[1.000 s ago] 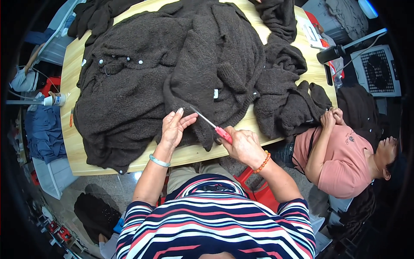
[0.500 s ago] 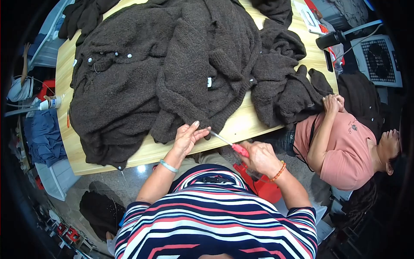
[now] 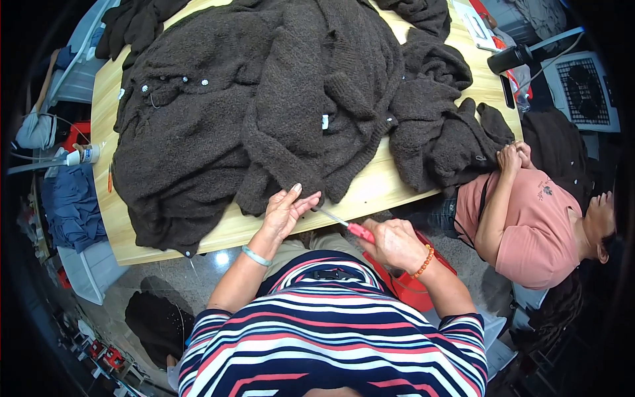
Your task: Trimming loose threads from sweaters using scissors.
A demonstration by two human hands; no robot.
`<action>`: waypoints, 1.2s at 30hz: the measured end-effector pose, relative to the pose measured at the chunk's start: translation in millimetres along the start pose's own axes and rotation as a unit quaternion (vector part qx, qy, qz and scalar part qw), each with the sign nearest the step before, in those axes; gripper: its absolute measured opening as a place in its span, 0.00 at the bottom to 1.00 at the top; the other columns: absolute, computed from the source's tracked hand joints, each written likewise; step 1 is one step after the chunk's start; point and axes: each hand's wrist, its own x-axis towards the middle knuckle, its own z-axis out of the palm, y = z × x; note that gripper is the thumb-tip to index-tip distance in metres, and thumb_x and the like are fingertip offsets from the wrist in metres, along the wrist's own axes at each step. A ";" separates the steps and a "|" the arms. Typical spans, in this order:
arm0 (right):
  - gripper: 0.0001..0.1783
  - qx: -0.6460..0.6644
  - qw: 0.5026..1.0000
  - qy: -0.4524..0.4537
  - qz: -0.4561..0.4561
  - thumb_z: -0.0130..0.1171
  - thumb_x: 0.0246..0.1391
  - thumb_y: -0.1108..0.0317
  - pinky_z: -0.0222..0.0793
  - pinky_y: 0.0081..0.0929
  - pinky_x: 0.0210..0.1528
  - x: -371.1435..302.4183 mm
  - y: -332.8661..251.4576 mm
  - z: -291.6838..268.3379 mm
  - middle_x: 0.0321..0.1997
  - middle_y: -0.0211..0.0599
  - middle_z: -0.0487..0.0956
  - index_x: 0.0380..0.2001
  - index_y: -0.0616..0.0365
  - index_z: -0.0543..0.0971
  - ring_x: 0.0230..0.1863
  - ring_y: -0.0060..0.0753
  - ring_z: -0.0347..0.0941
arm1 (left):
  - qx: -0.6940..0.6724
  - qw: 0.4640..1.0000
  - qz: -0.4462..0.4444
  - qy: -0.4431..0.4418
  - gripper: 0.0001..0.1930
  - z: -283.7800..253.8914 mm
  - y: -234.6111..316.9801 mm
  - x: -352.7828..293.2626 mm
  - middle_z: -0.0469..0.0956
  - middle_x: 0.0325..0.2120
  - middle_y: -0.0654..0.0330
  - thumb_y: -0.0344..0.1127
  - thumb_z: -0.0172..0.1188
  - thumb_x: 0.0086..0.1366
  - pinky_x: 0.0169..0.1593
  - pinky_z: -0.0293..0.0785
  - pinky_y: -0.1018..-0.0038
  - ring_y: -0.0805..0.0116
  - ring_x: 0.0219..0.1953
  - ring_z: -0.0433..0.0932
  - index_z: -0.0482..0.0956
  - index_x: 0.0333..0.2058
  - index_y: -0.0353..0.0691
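Observation:
A large dark brown knit garment (image 3: 192,152) with pale buttons lies bunched over the table. Its lower edge reaches my left hand (image 3: 283,213), whose thumb and fingers are closed on the edge of the knit near the table's front. My right hand (image 3: 399,243) grips the red handle of a tool with a thin metal shaft (image 3: 350,228). The shaft points left and away from me, and its tip is close by my left fingertips. Whether the tip is in the knit I cannot make out.
More dark knitwear (image 3: 430,139) is heaped on the table's right side. A co-worker in a pink shirt (image 3: 539,231) is at the right edge with hands at the knit. A red container (image 3: 423,291) is below my right hand. A black lamp head (image 3: 508,61) juts over the far right.
My right hand has brought the red-handled tool slightly left, nearer my left fingers. My left hand keeps its hold on the knit. The whole view has shifted a little.

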 end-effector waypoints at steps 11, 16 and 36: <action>0.17 0.011 1.000 -0.010 -0.019 0.58 0.56 0.55 0.75 0.44 0.33 -9.0 -9.8 -3.6 0.20 0.50 0.79 0.37 0.59 0.79 0.27 0.52 0.80 | -0.013 1.000 0.008 0.002 0.08 -3.1 10.7 -8.8 0.79 0.41 0.44 0.32 0.54 0.70 0.52 0.81 0.58 0.38 0.52 0.76 0.78 0.33 0.35; 0.16 0.043 0.999 -0.022 -0.016 0.59 0.56 0.56 0.74 0.46 0.35 -10.3 -7.3 2.1 0.23 0.52 0.79 0.37 0.58 0.78 0.29 0.53 0.79 | 0.045 0.999 0.004 -0.002 0.09 -1.4 13.7 -9.4 0.79 0.43 0.45 0.31 0.54 0.70 0.48 0.83 0.62 0.44 0.53 0.77 0.76 0.42 0.30; 0.12 0.046 0.995 0.046 -0.074 0.60 0.48 0.62 0.76 0.43 0.38 43.8 6.6 47.0 0.25 0.50 0.81 0.31 0.61 0.80 0.33 0.49 0.81 | 0.269 0.872 0.408 -0.043 0.31 81.0 147.8 -156.1 0.77 0.48 0.49 0.20 0.65 0.45 0.56 0.70 0.66 0.59 0.50 0.77 0.72 0.53 0.26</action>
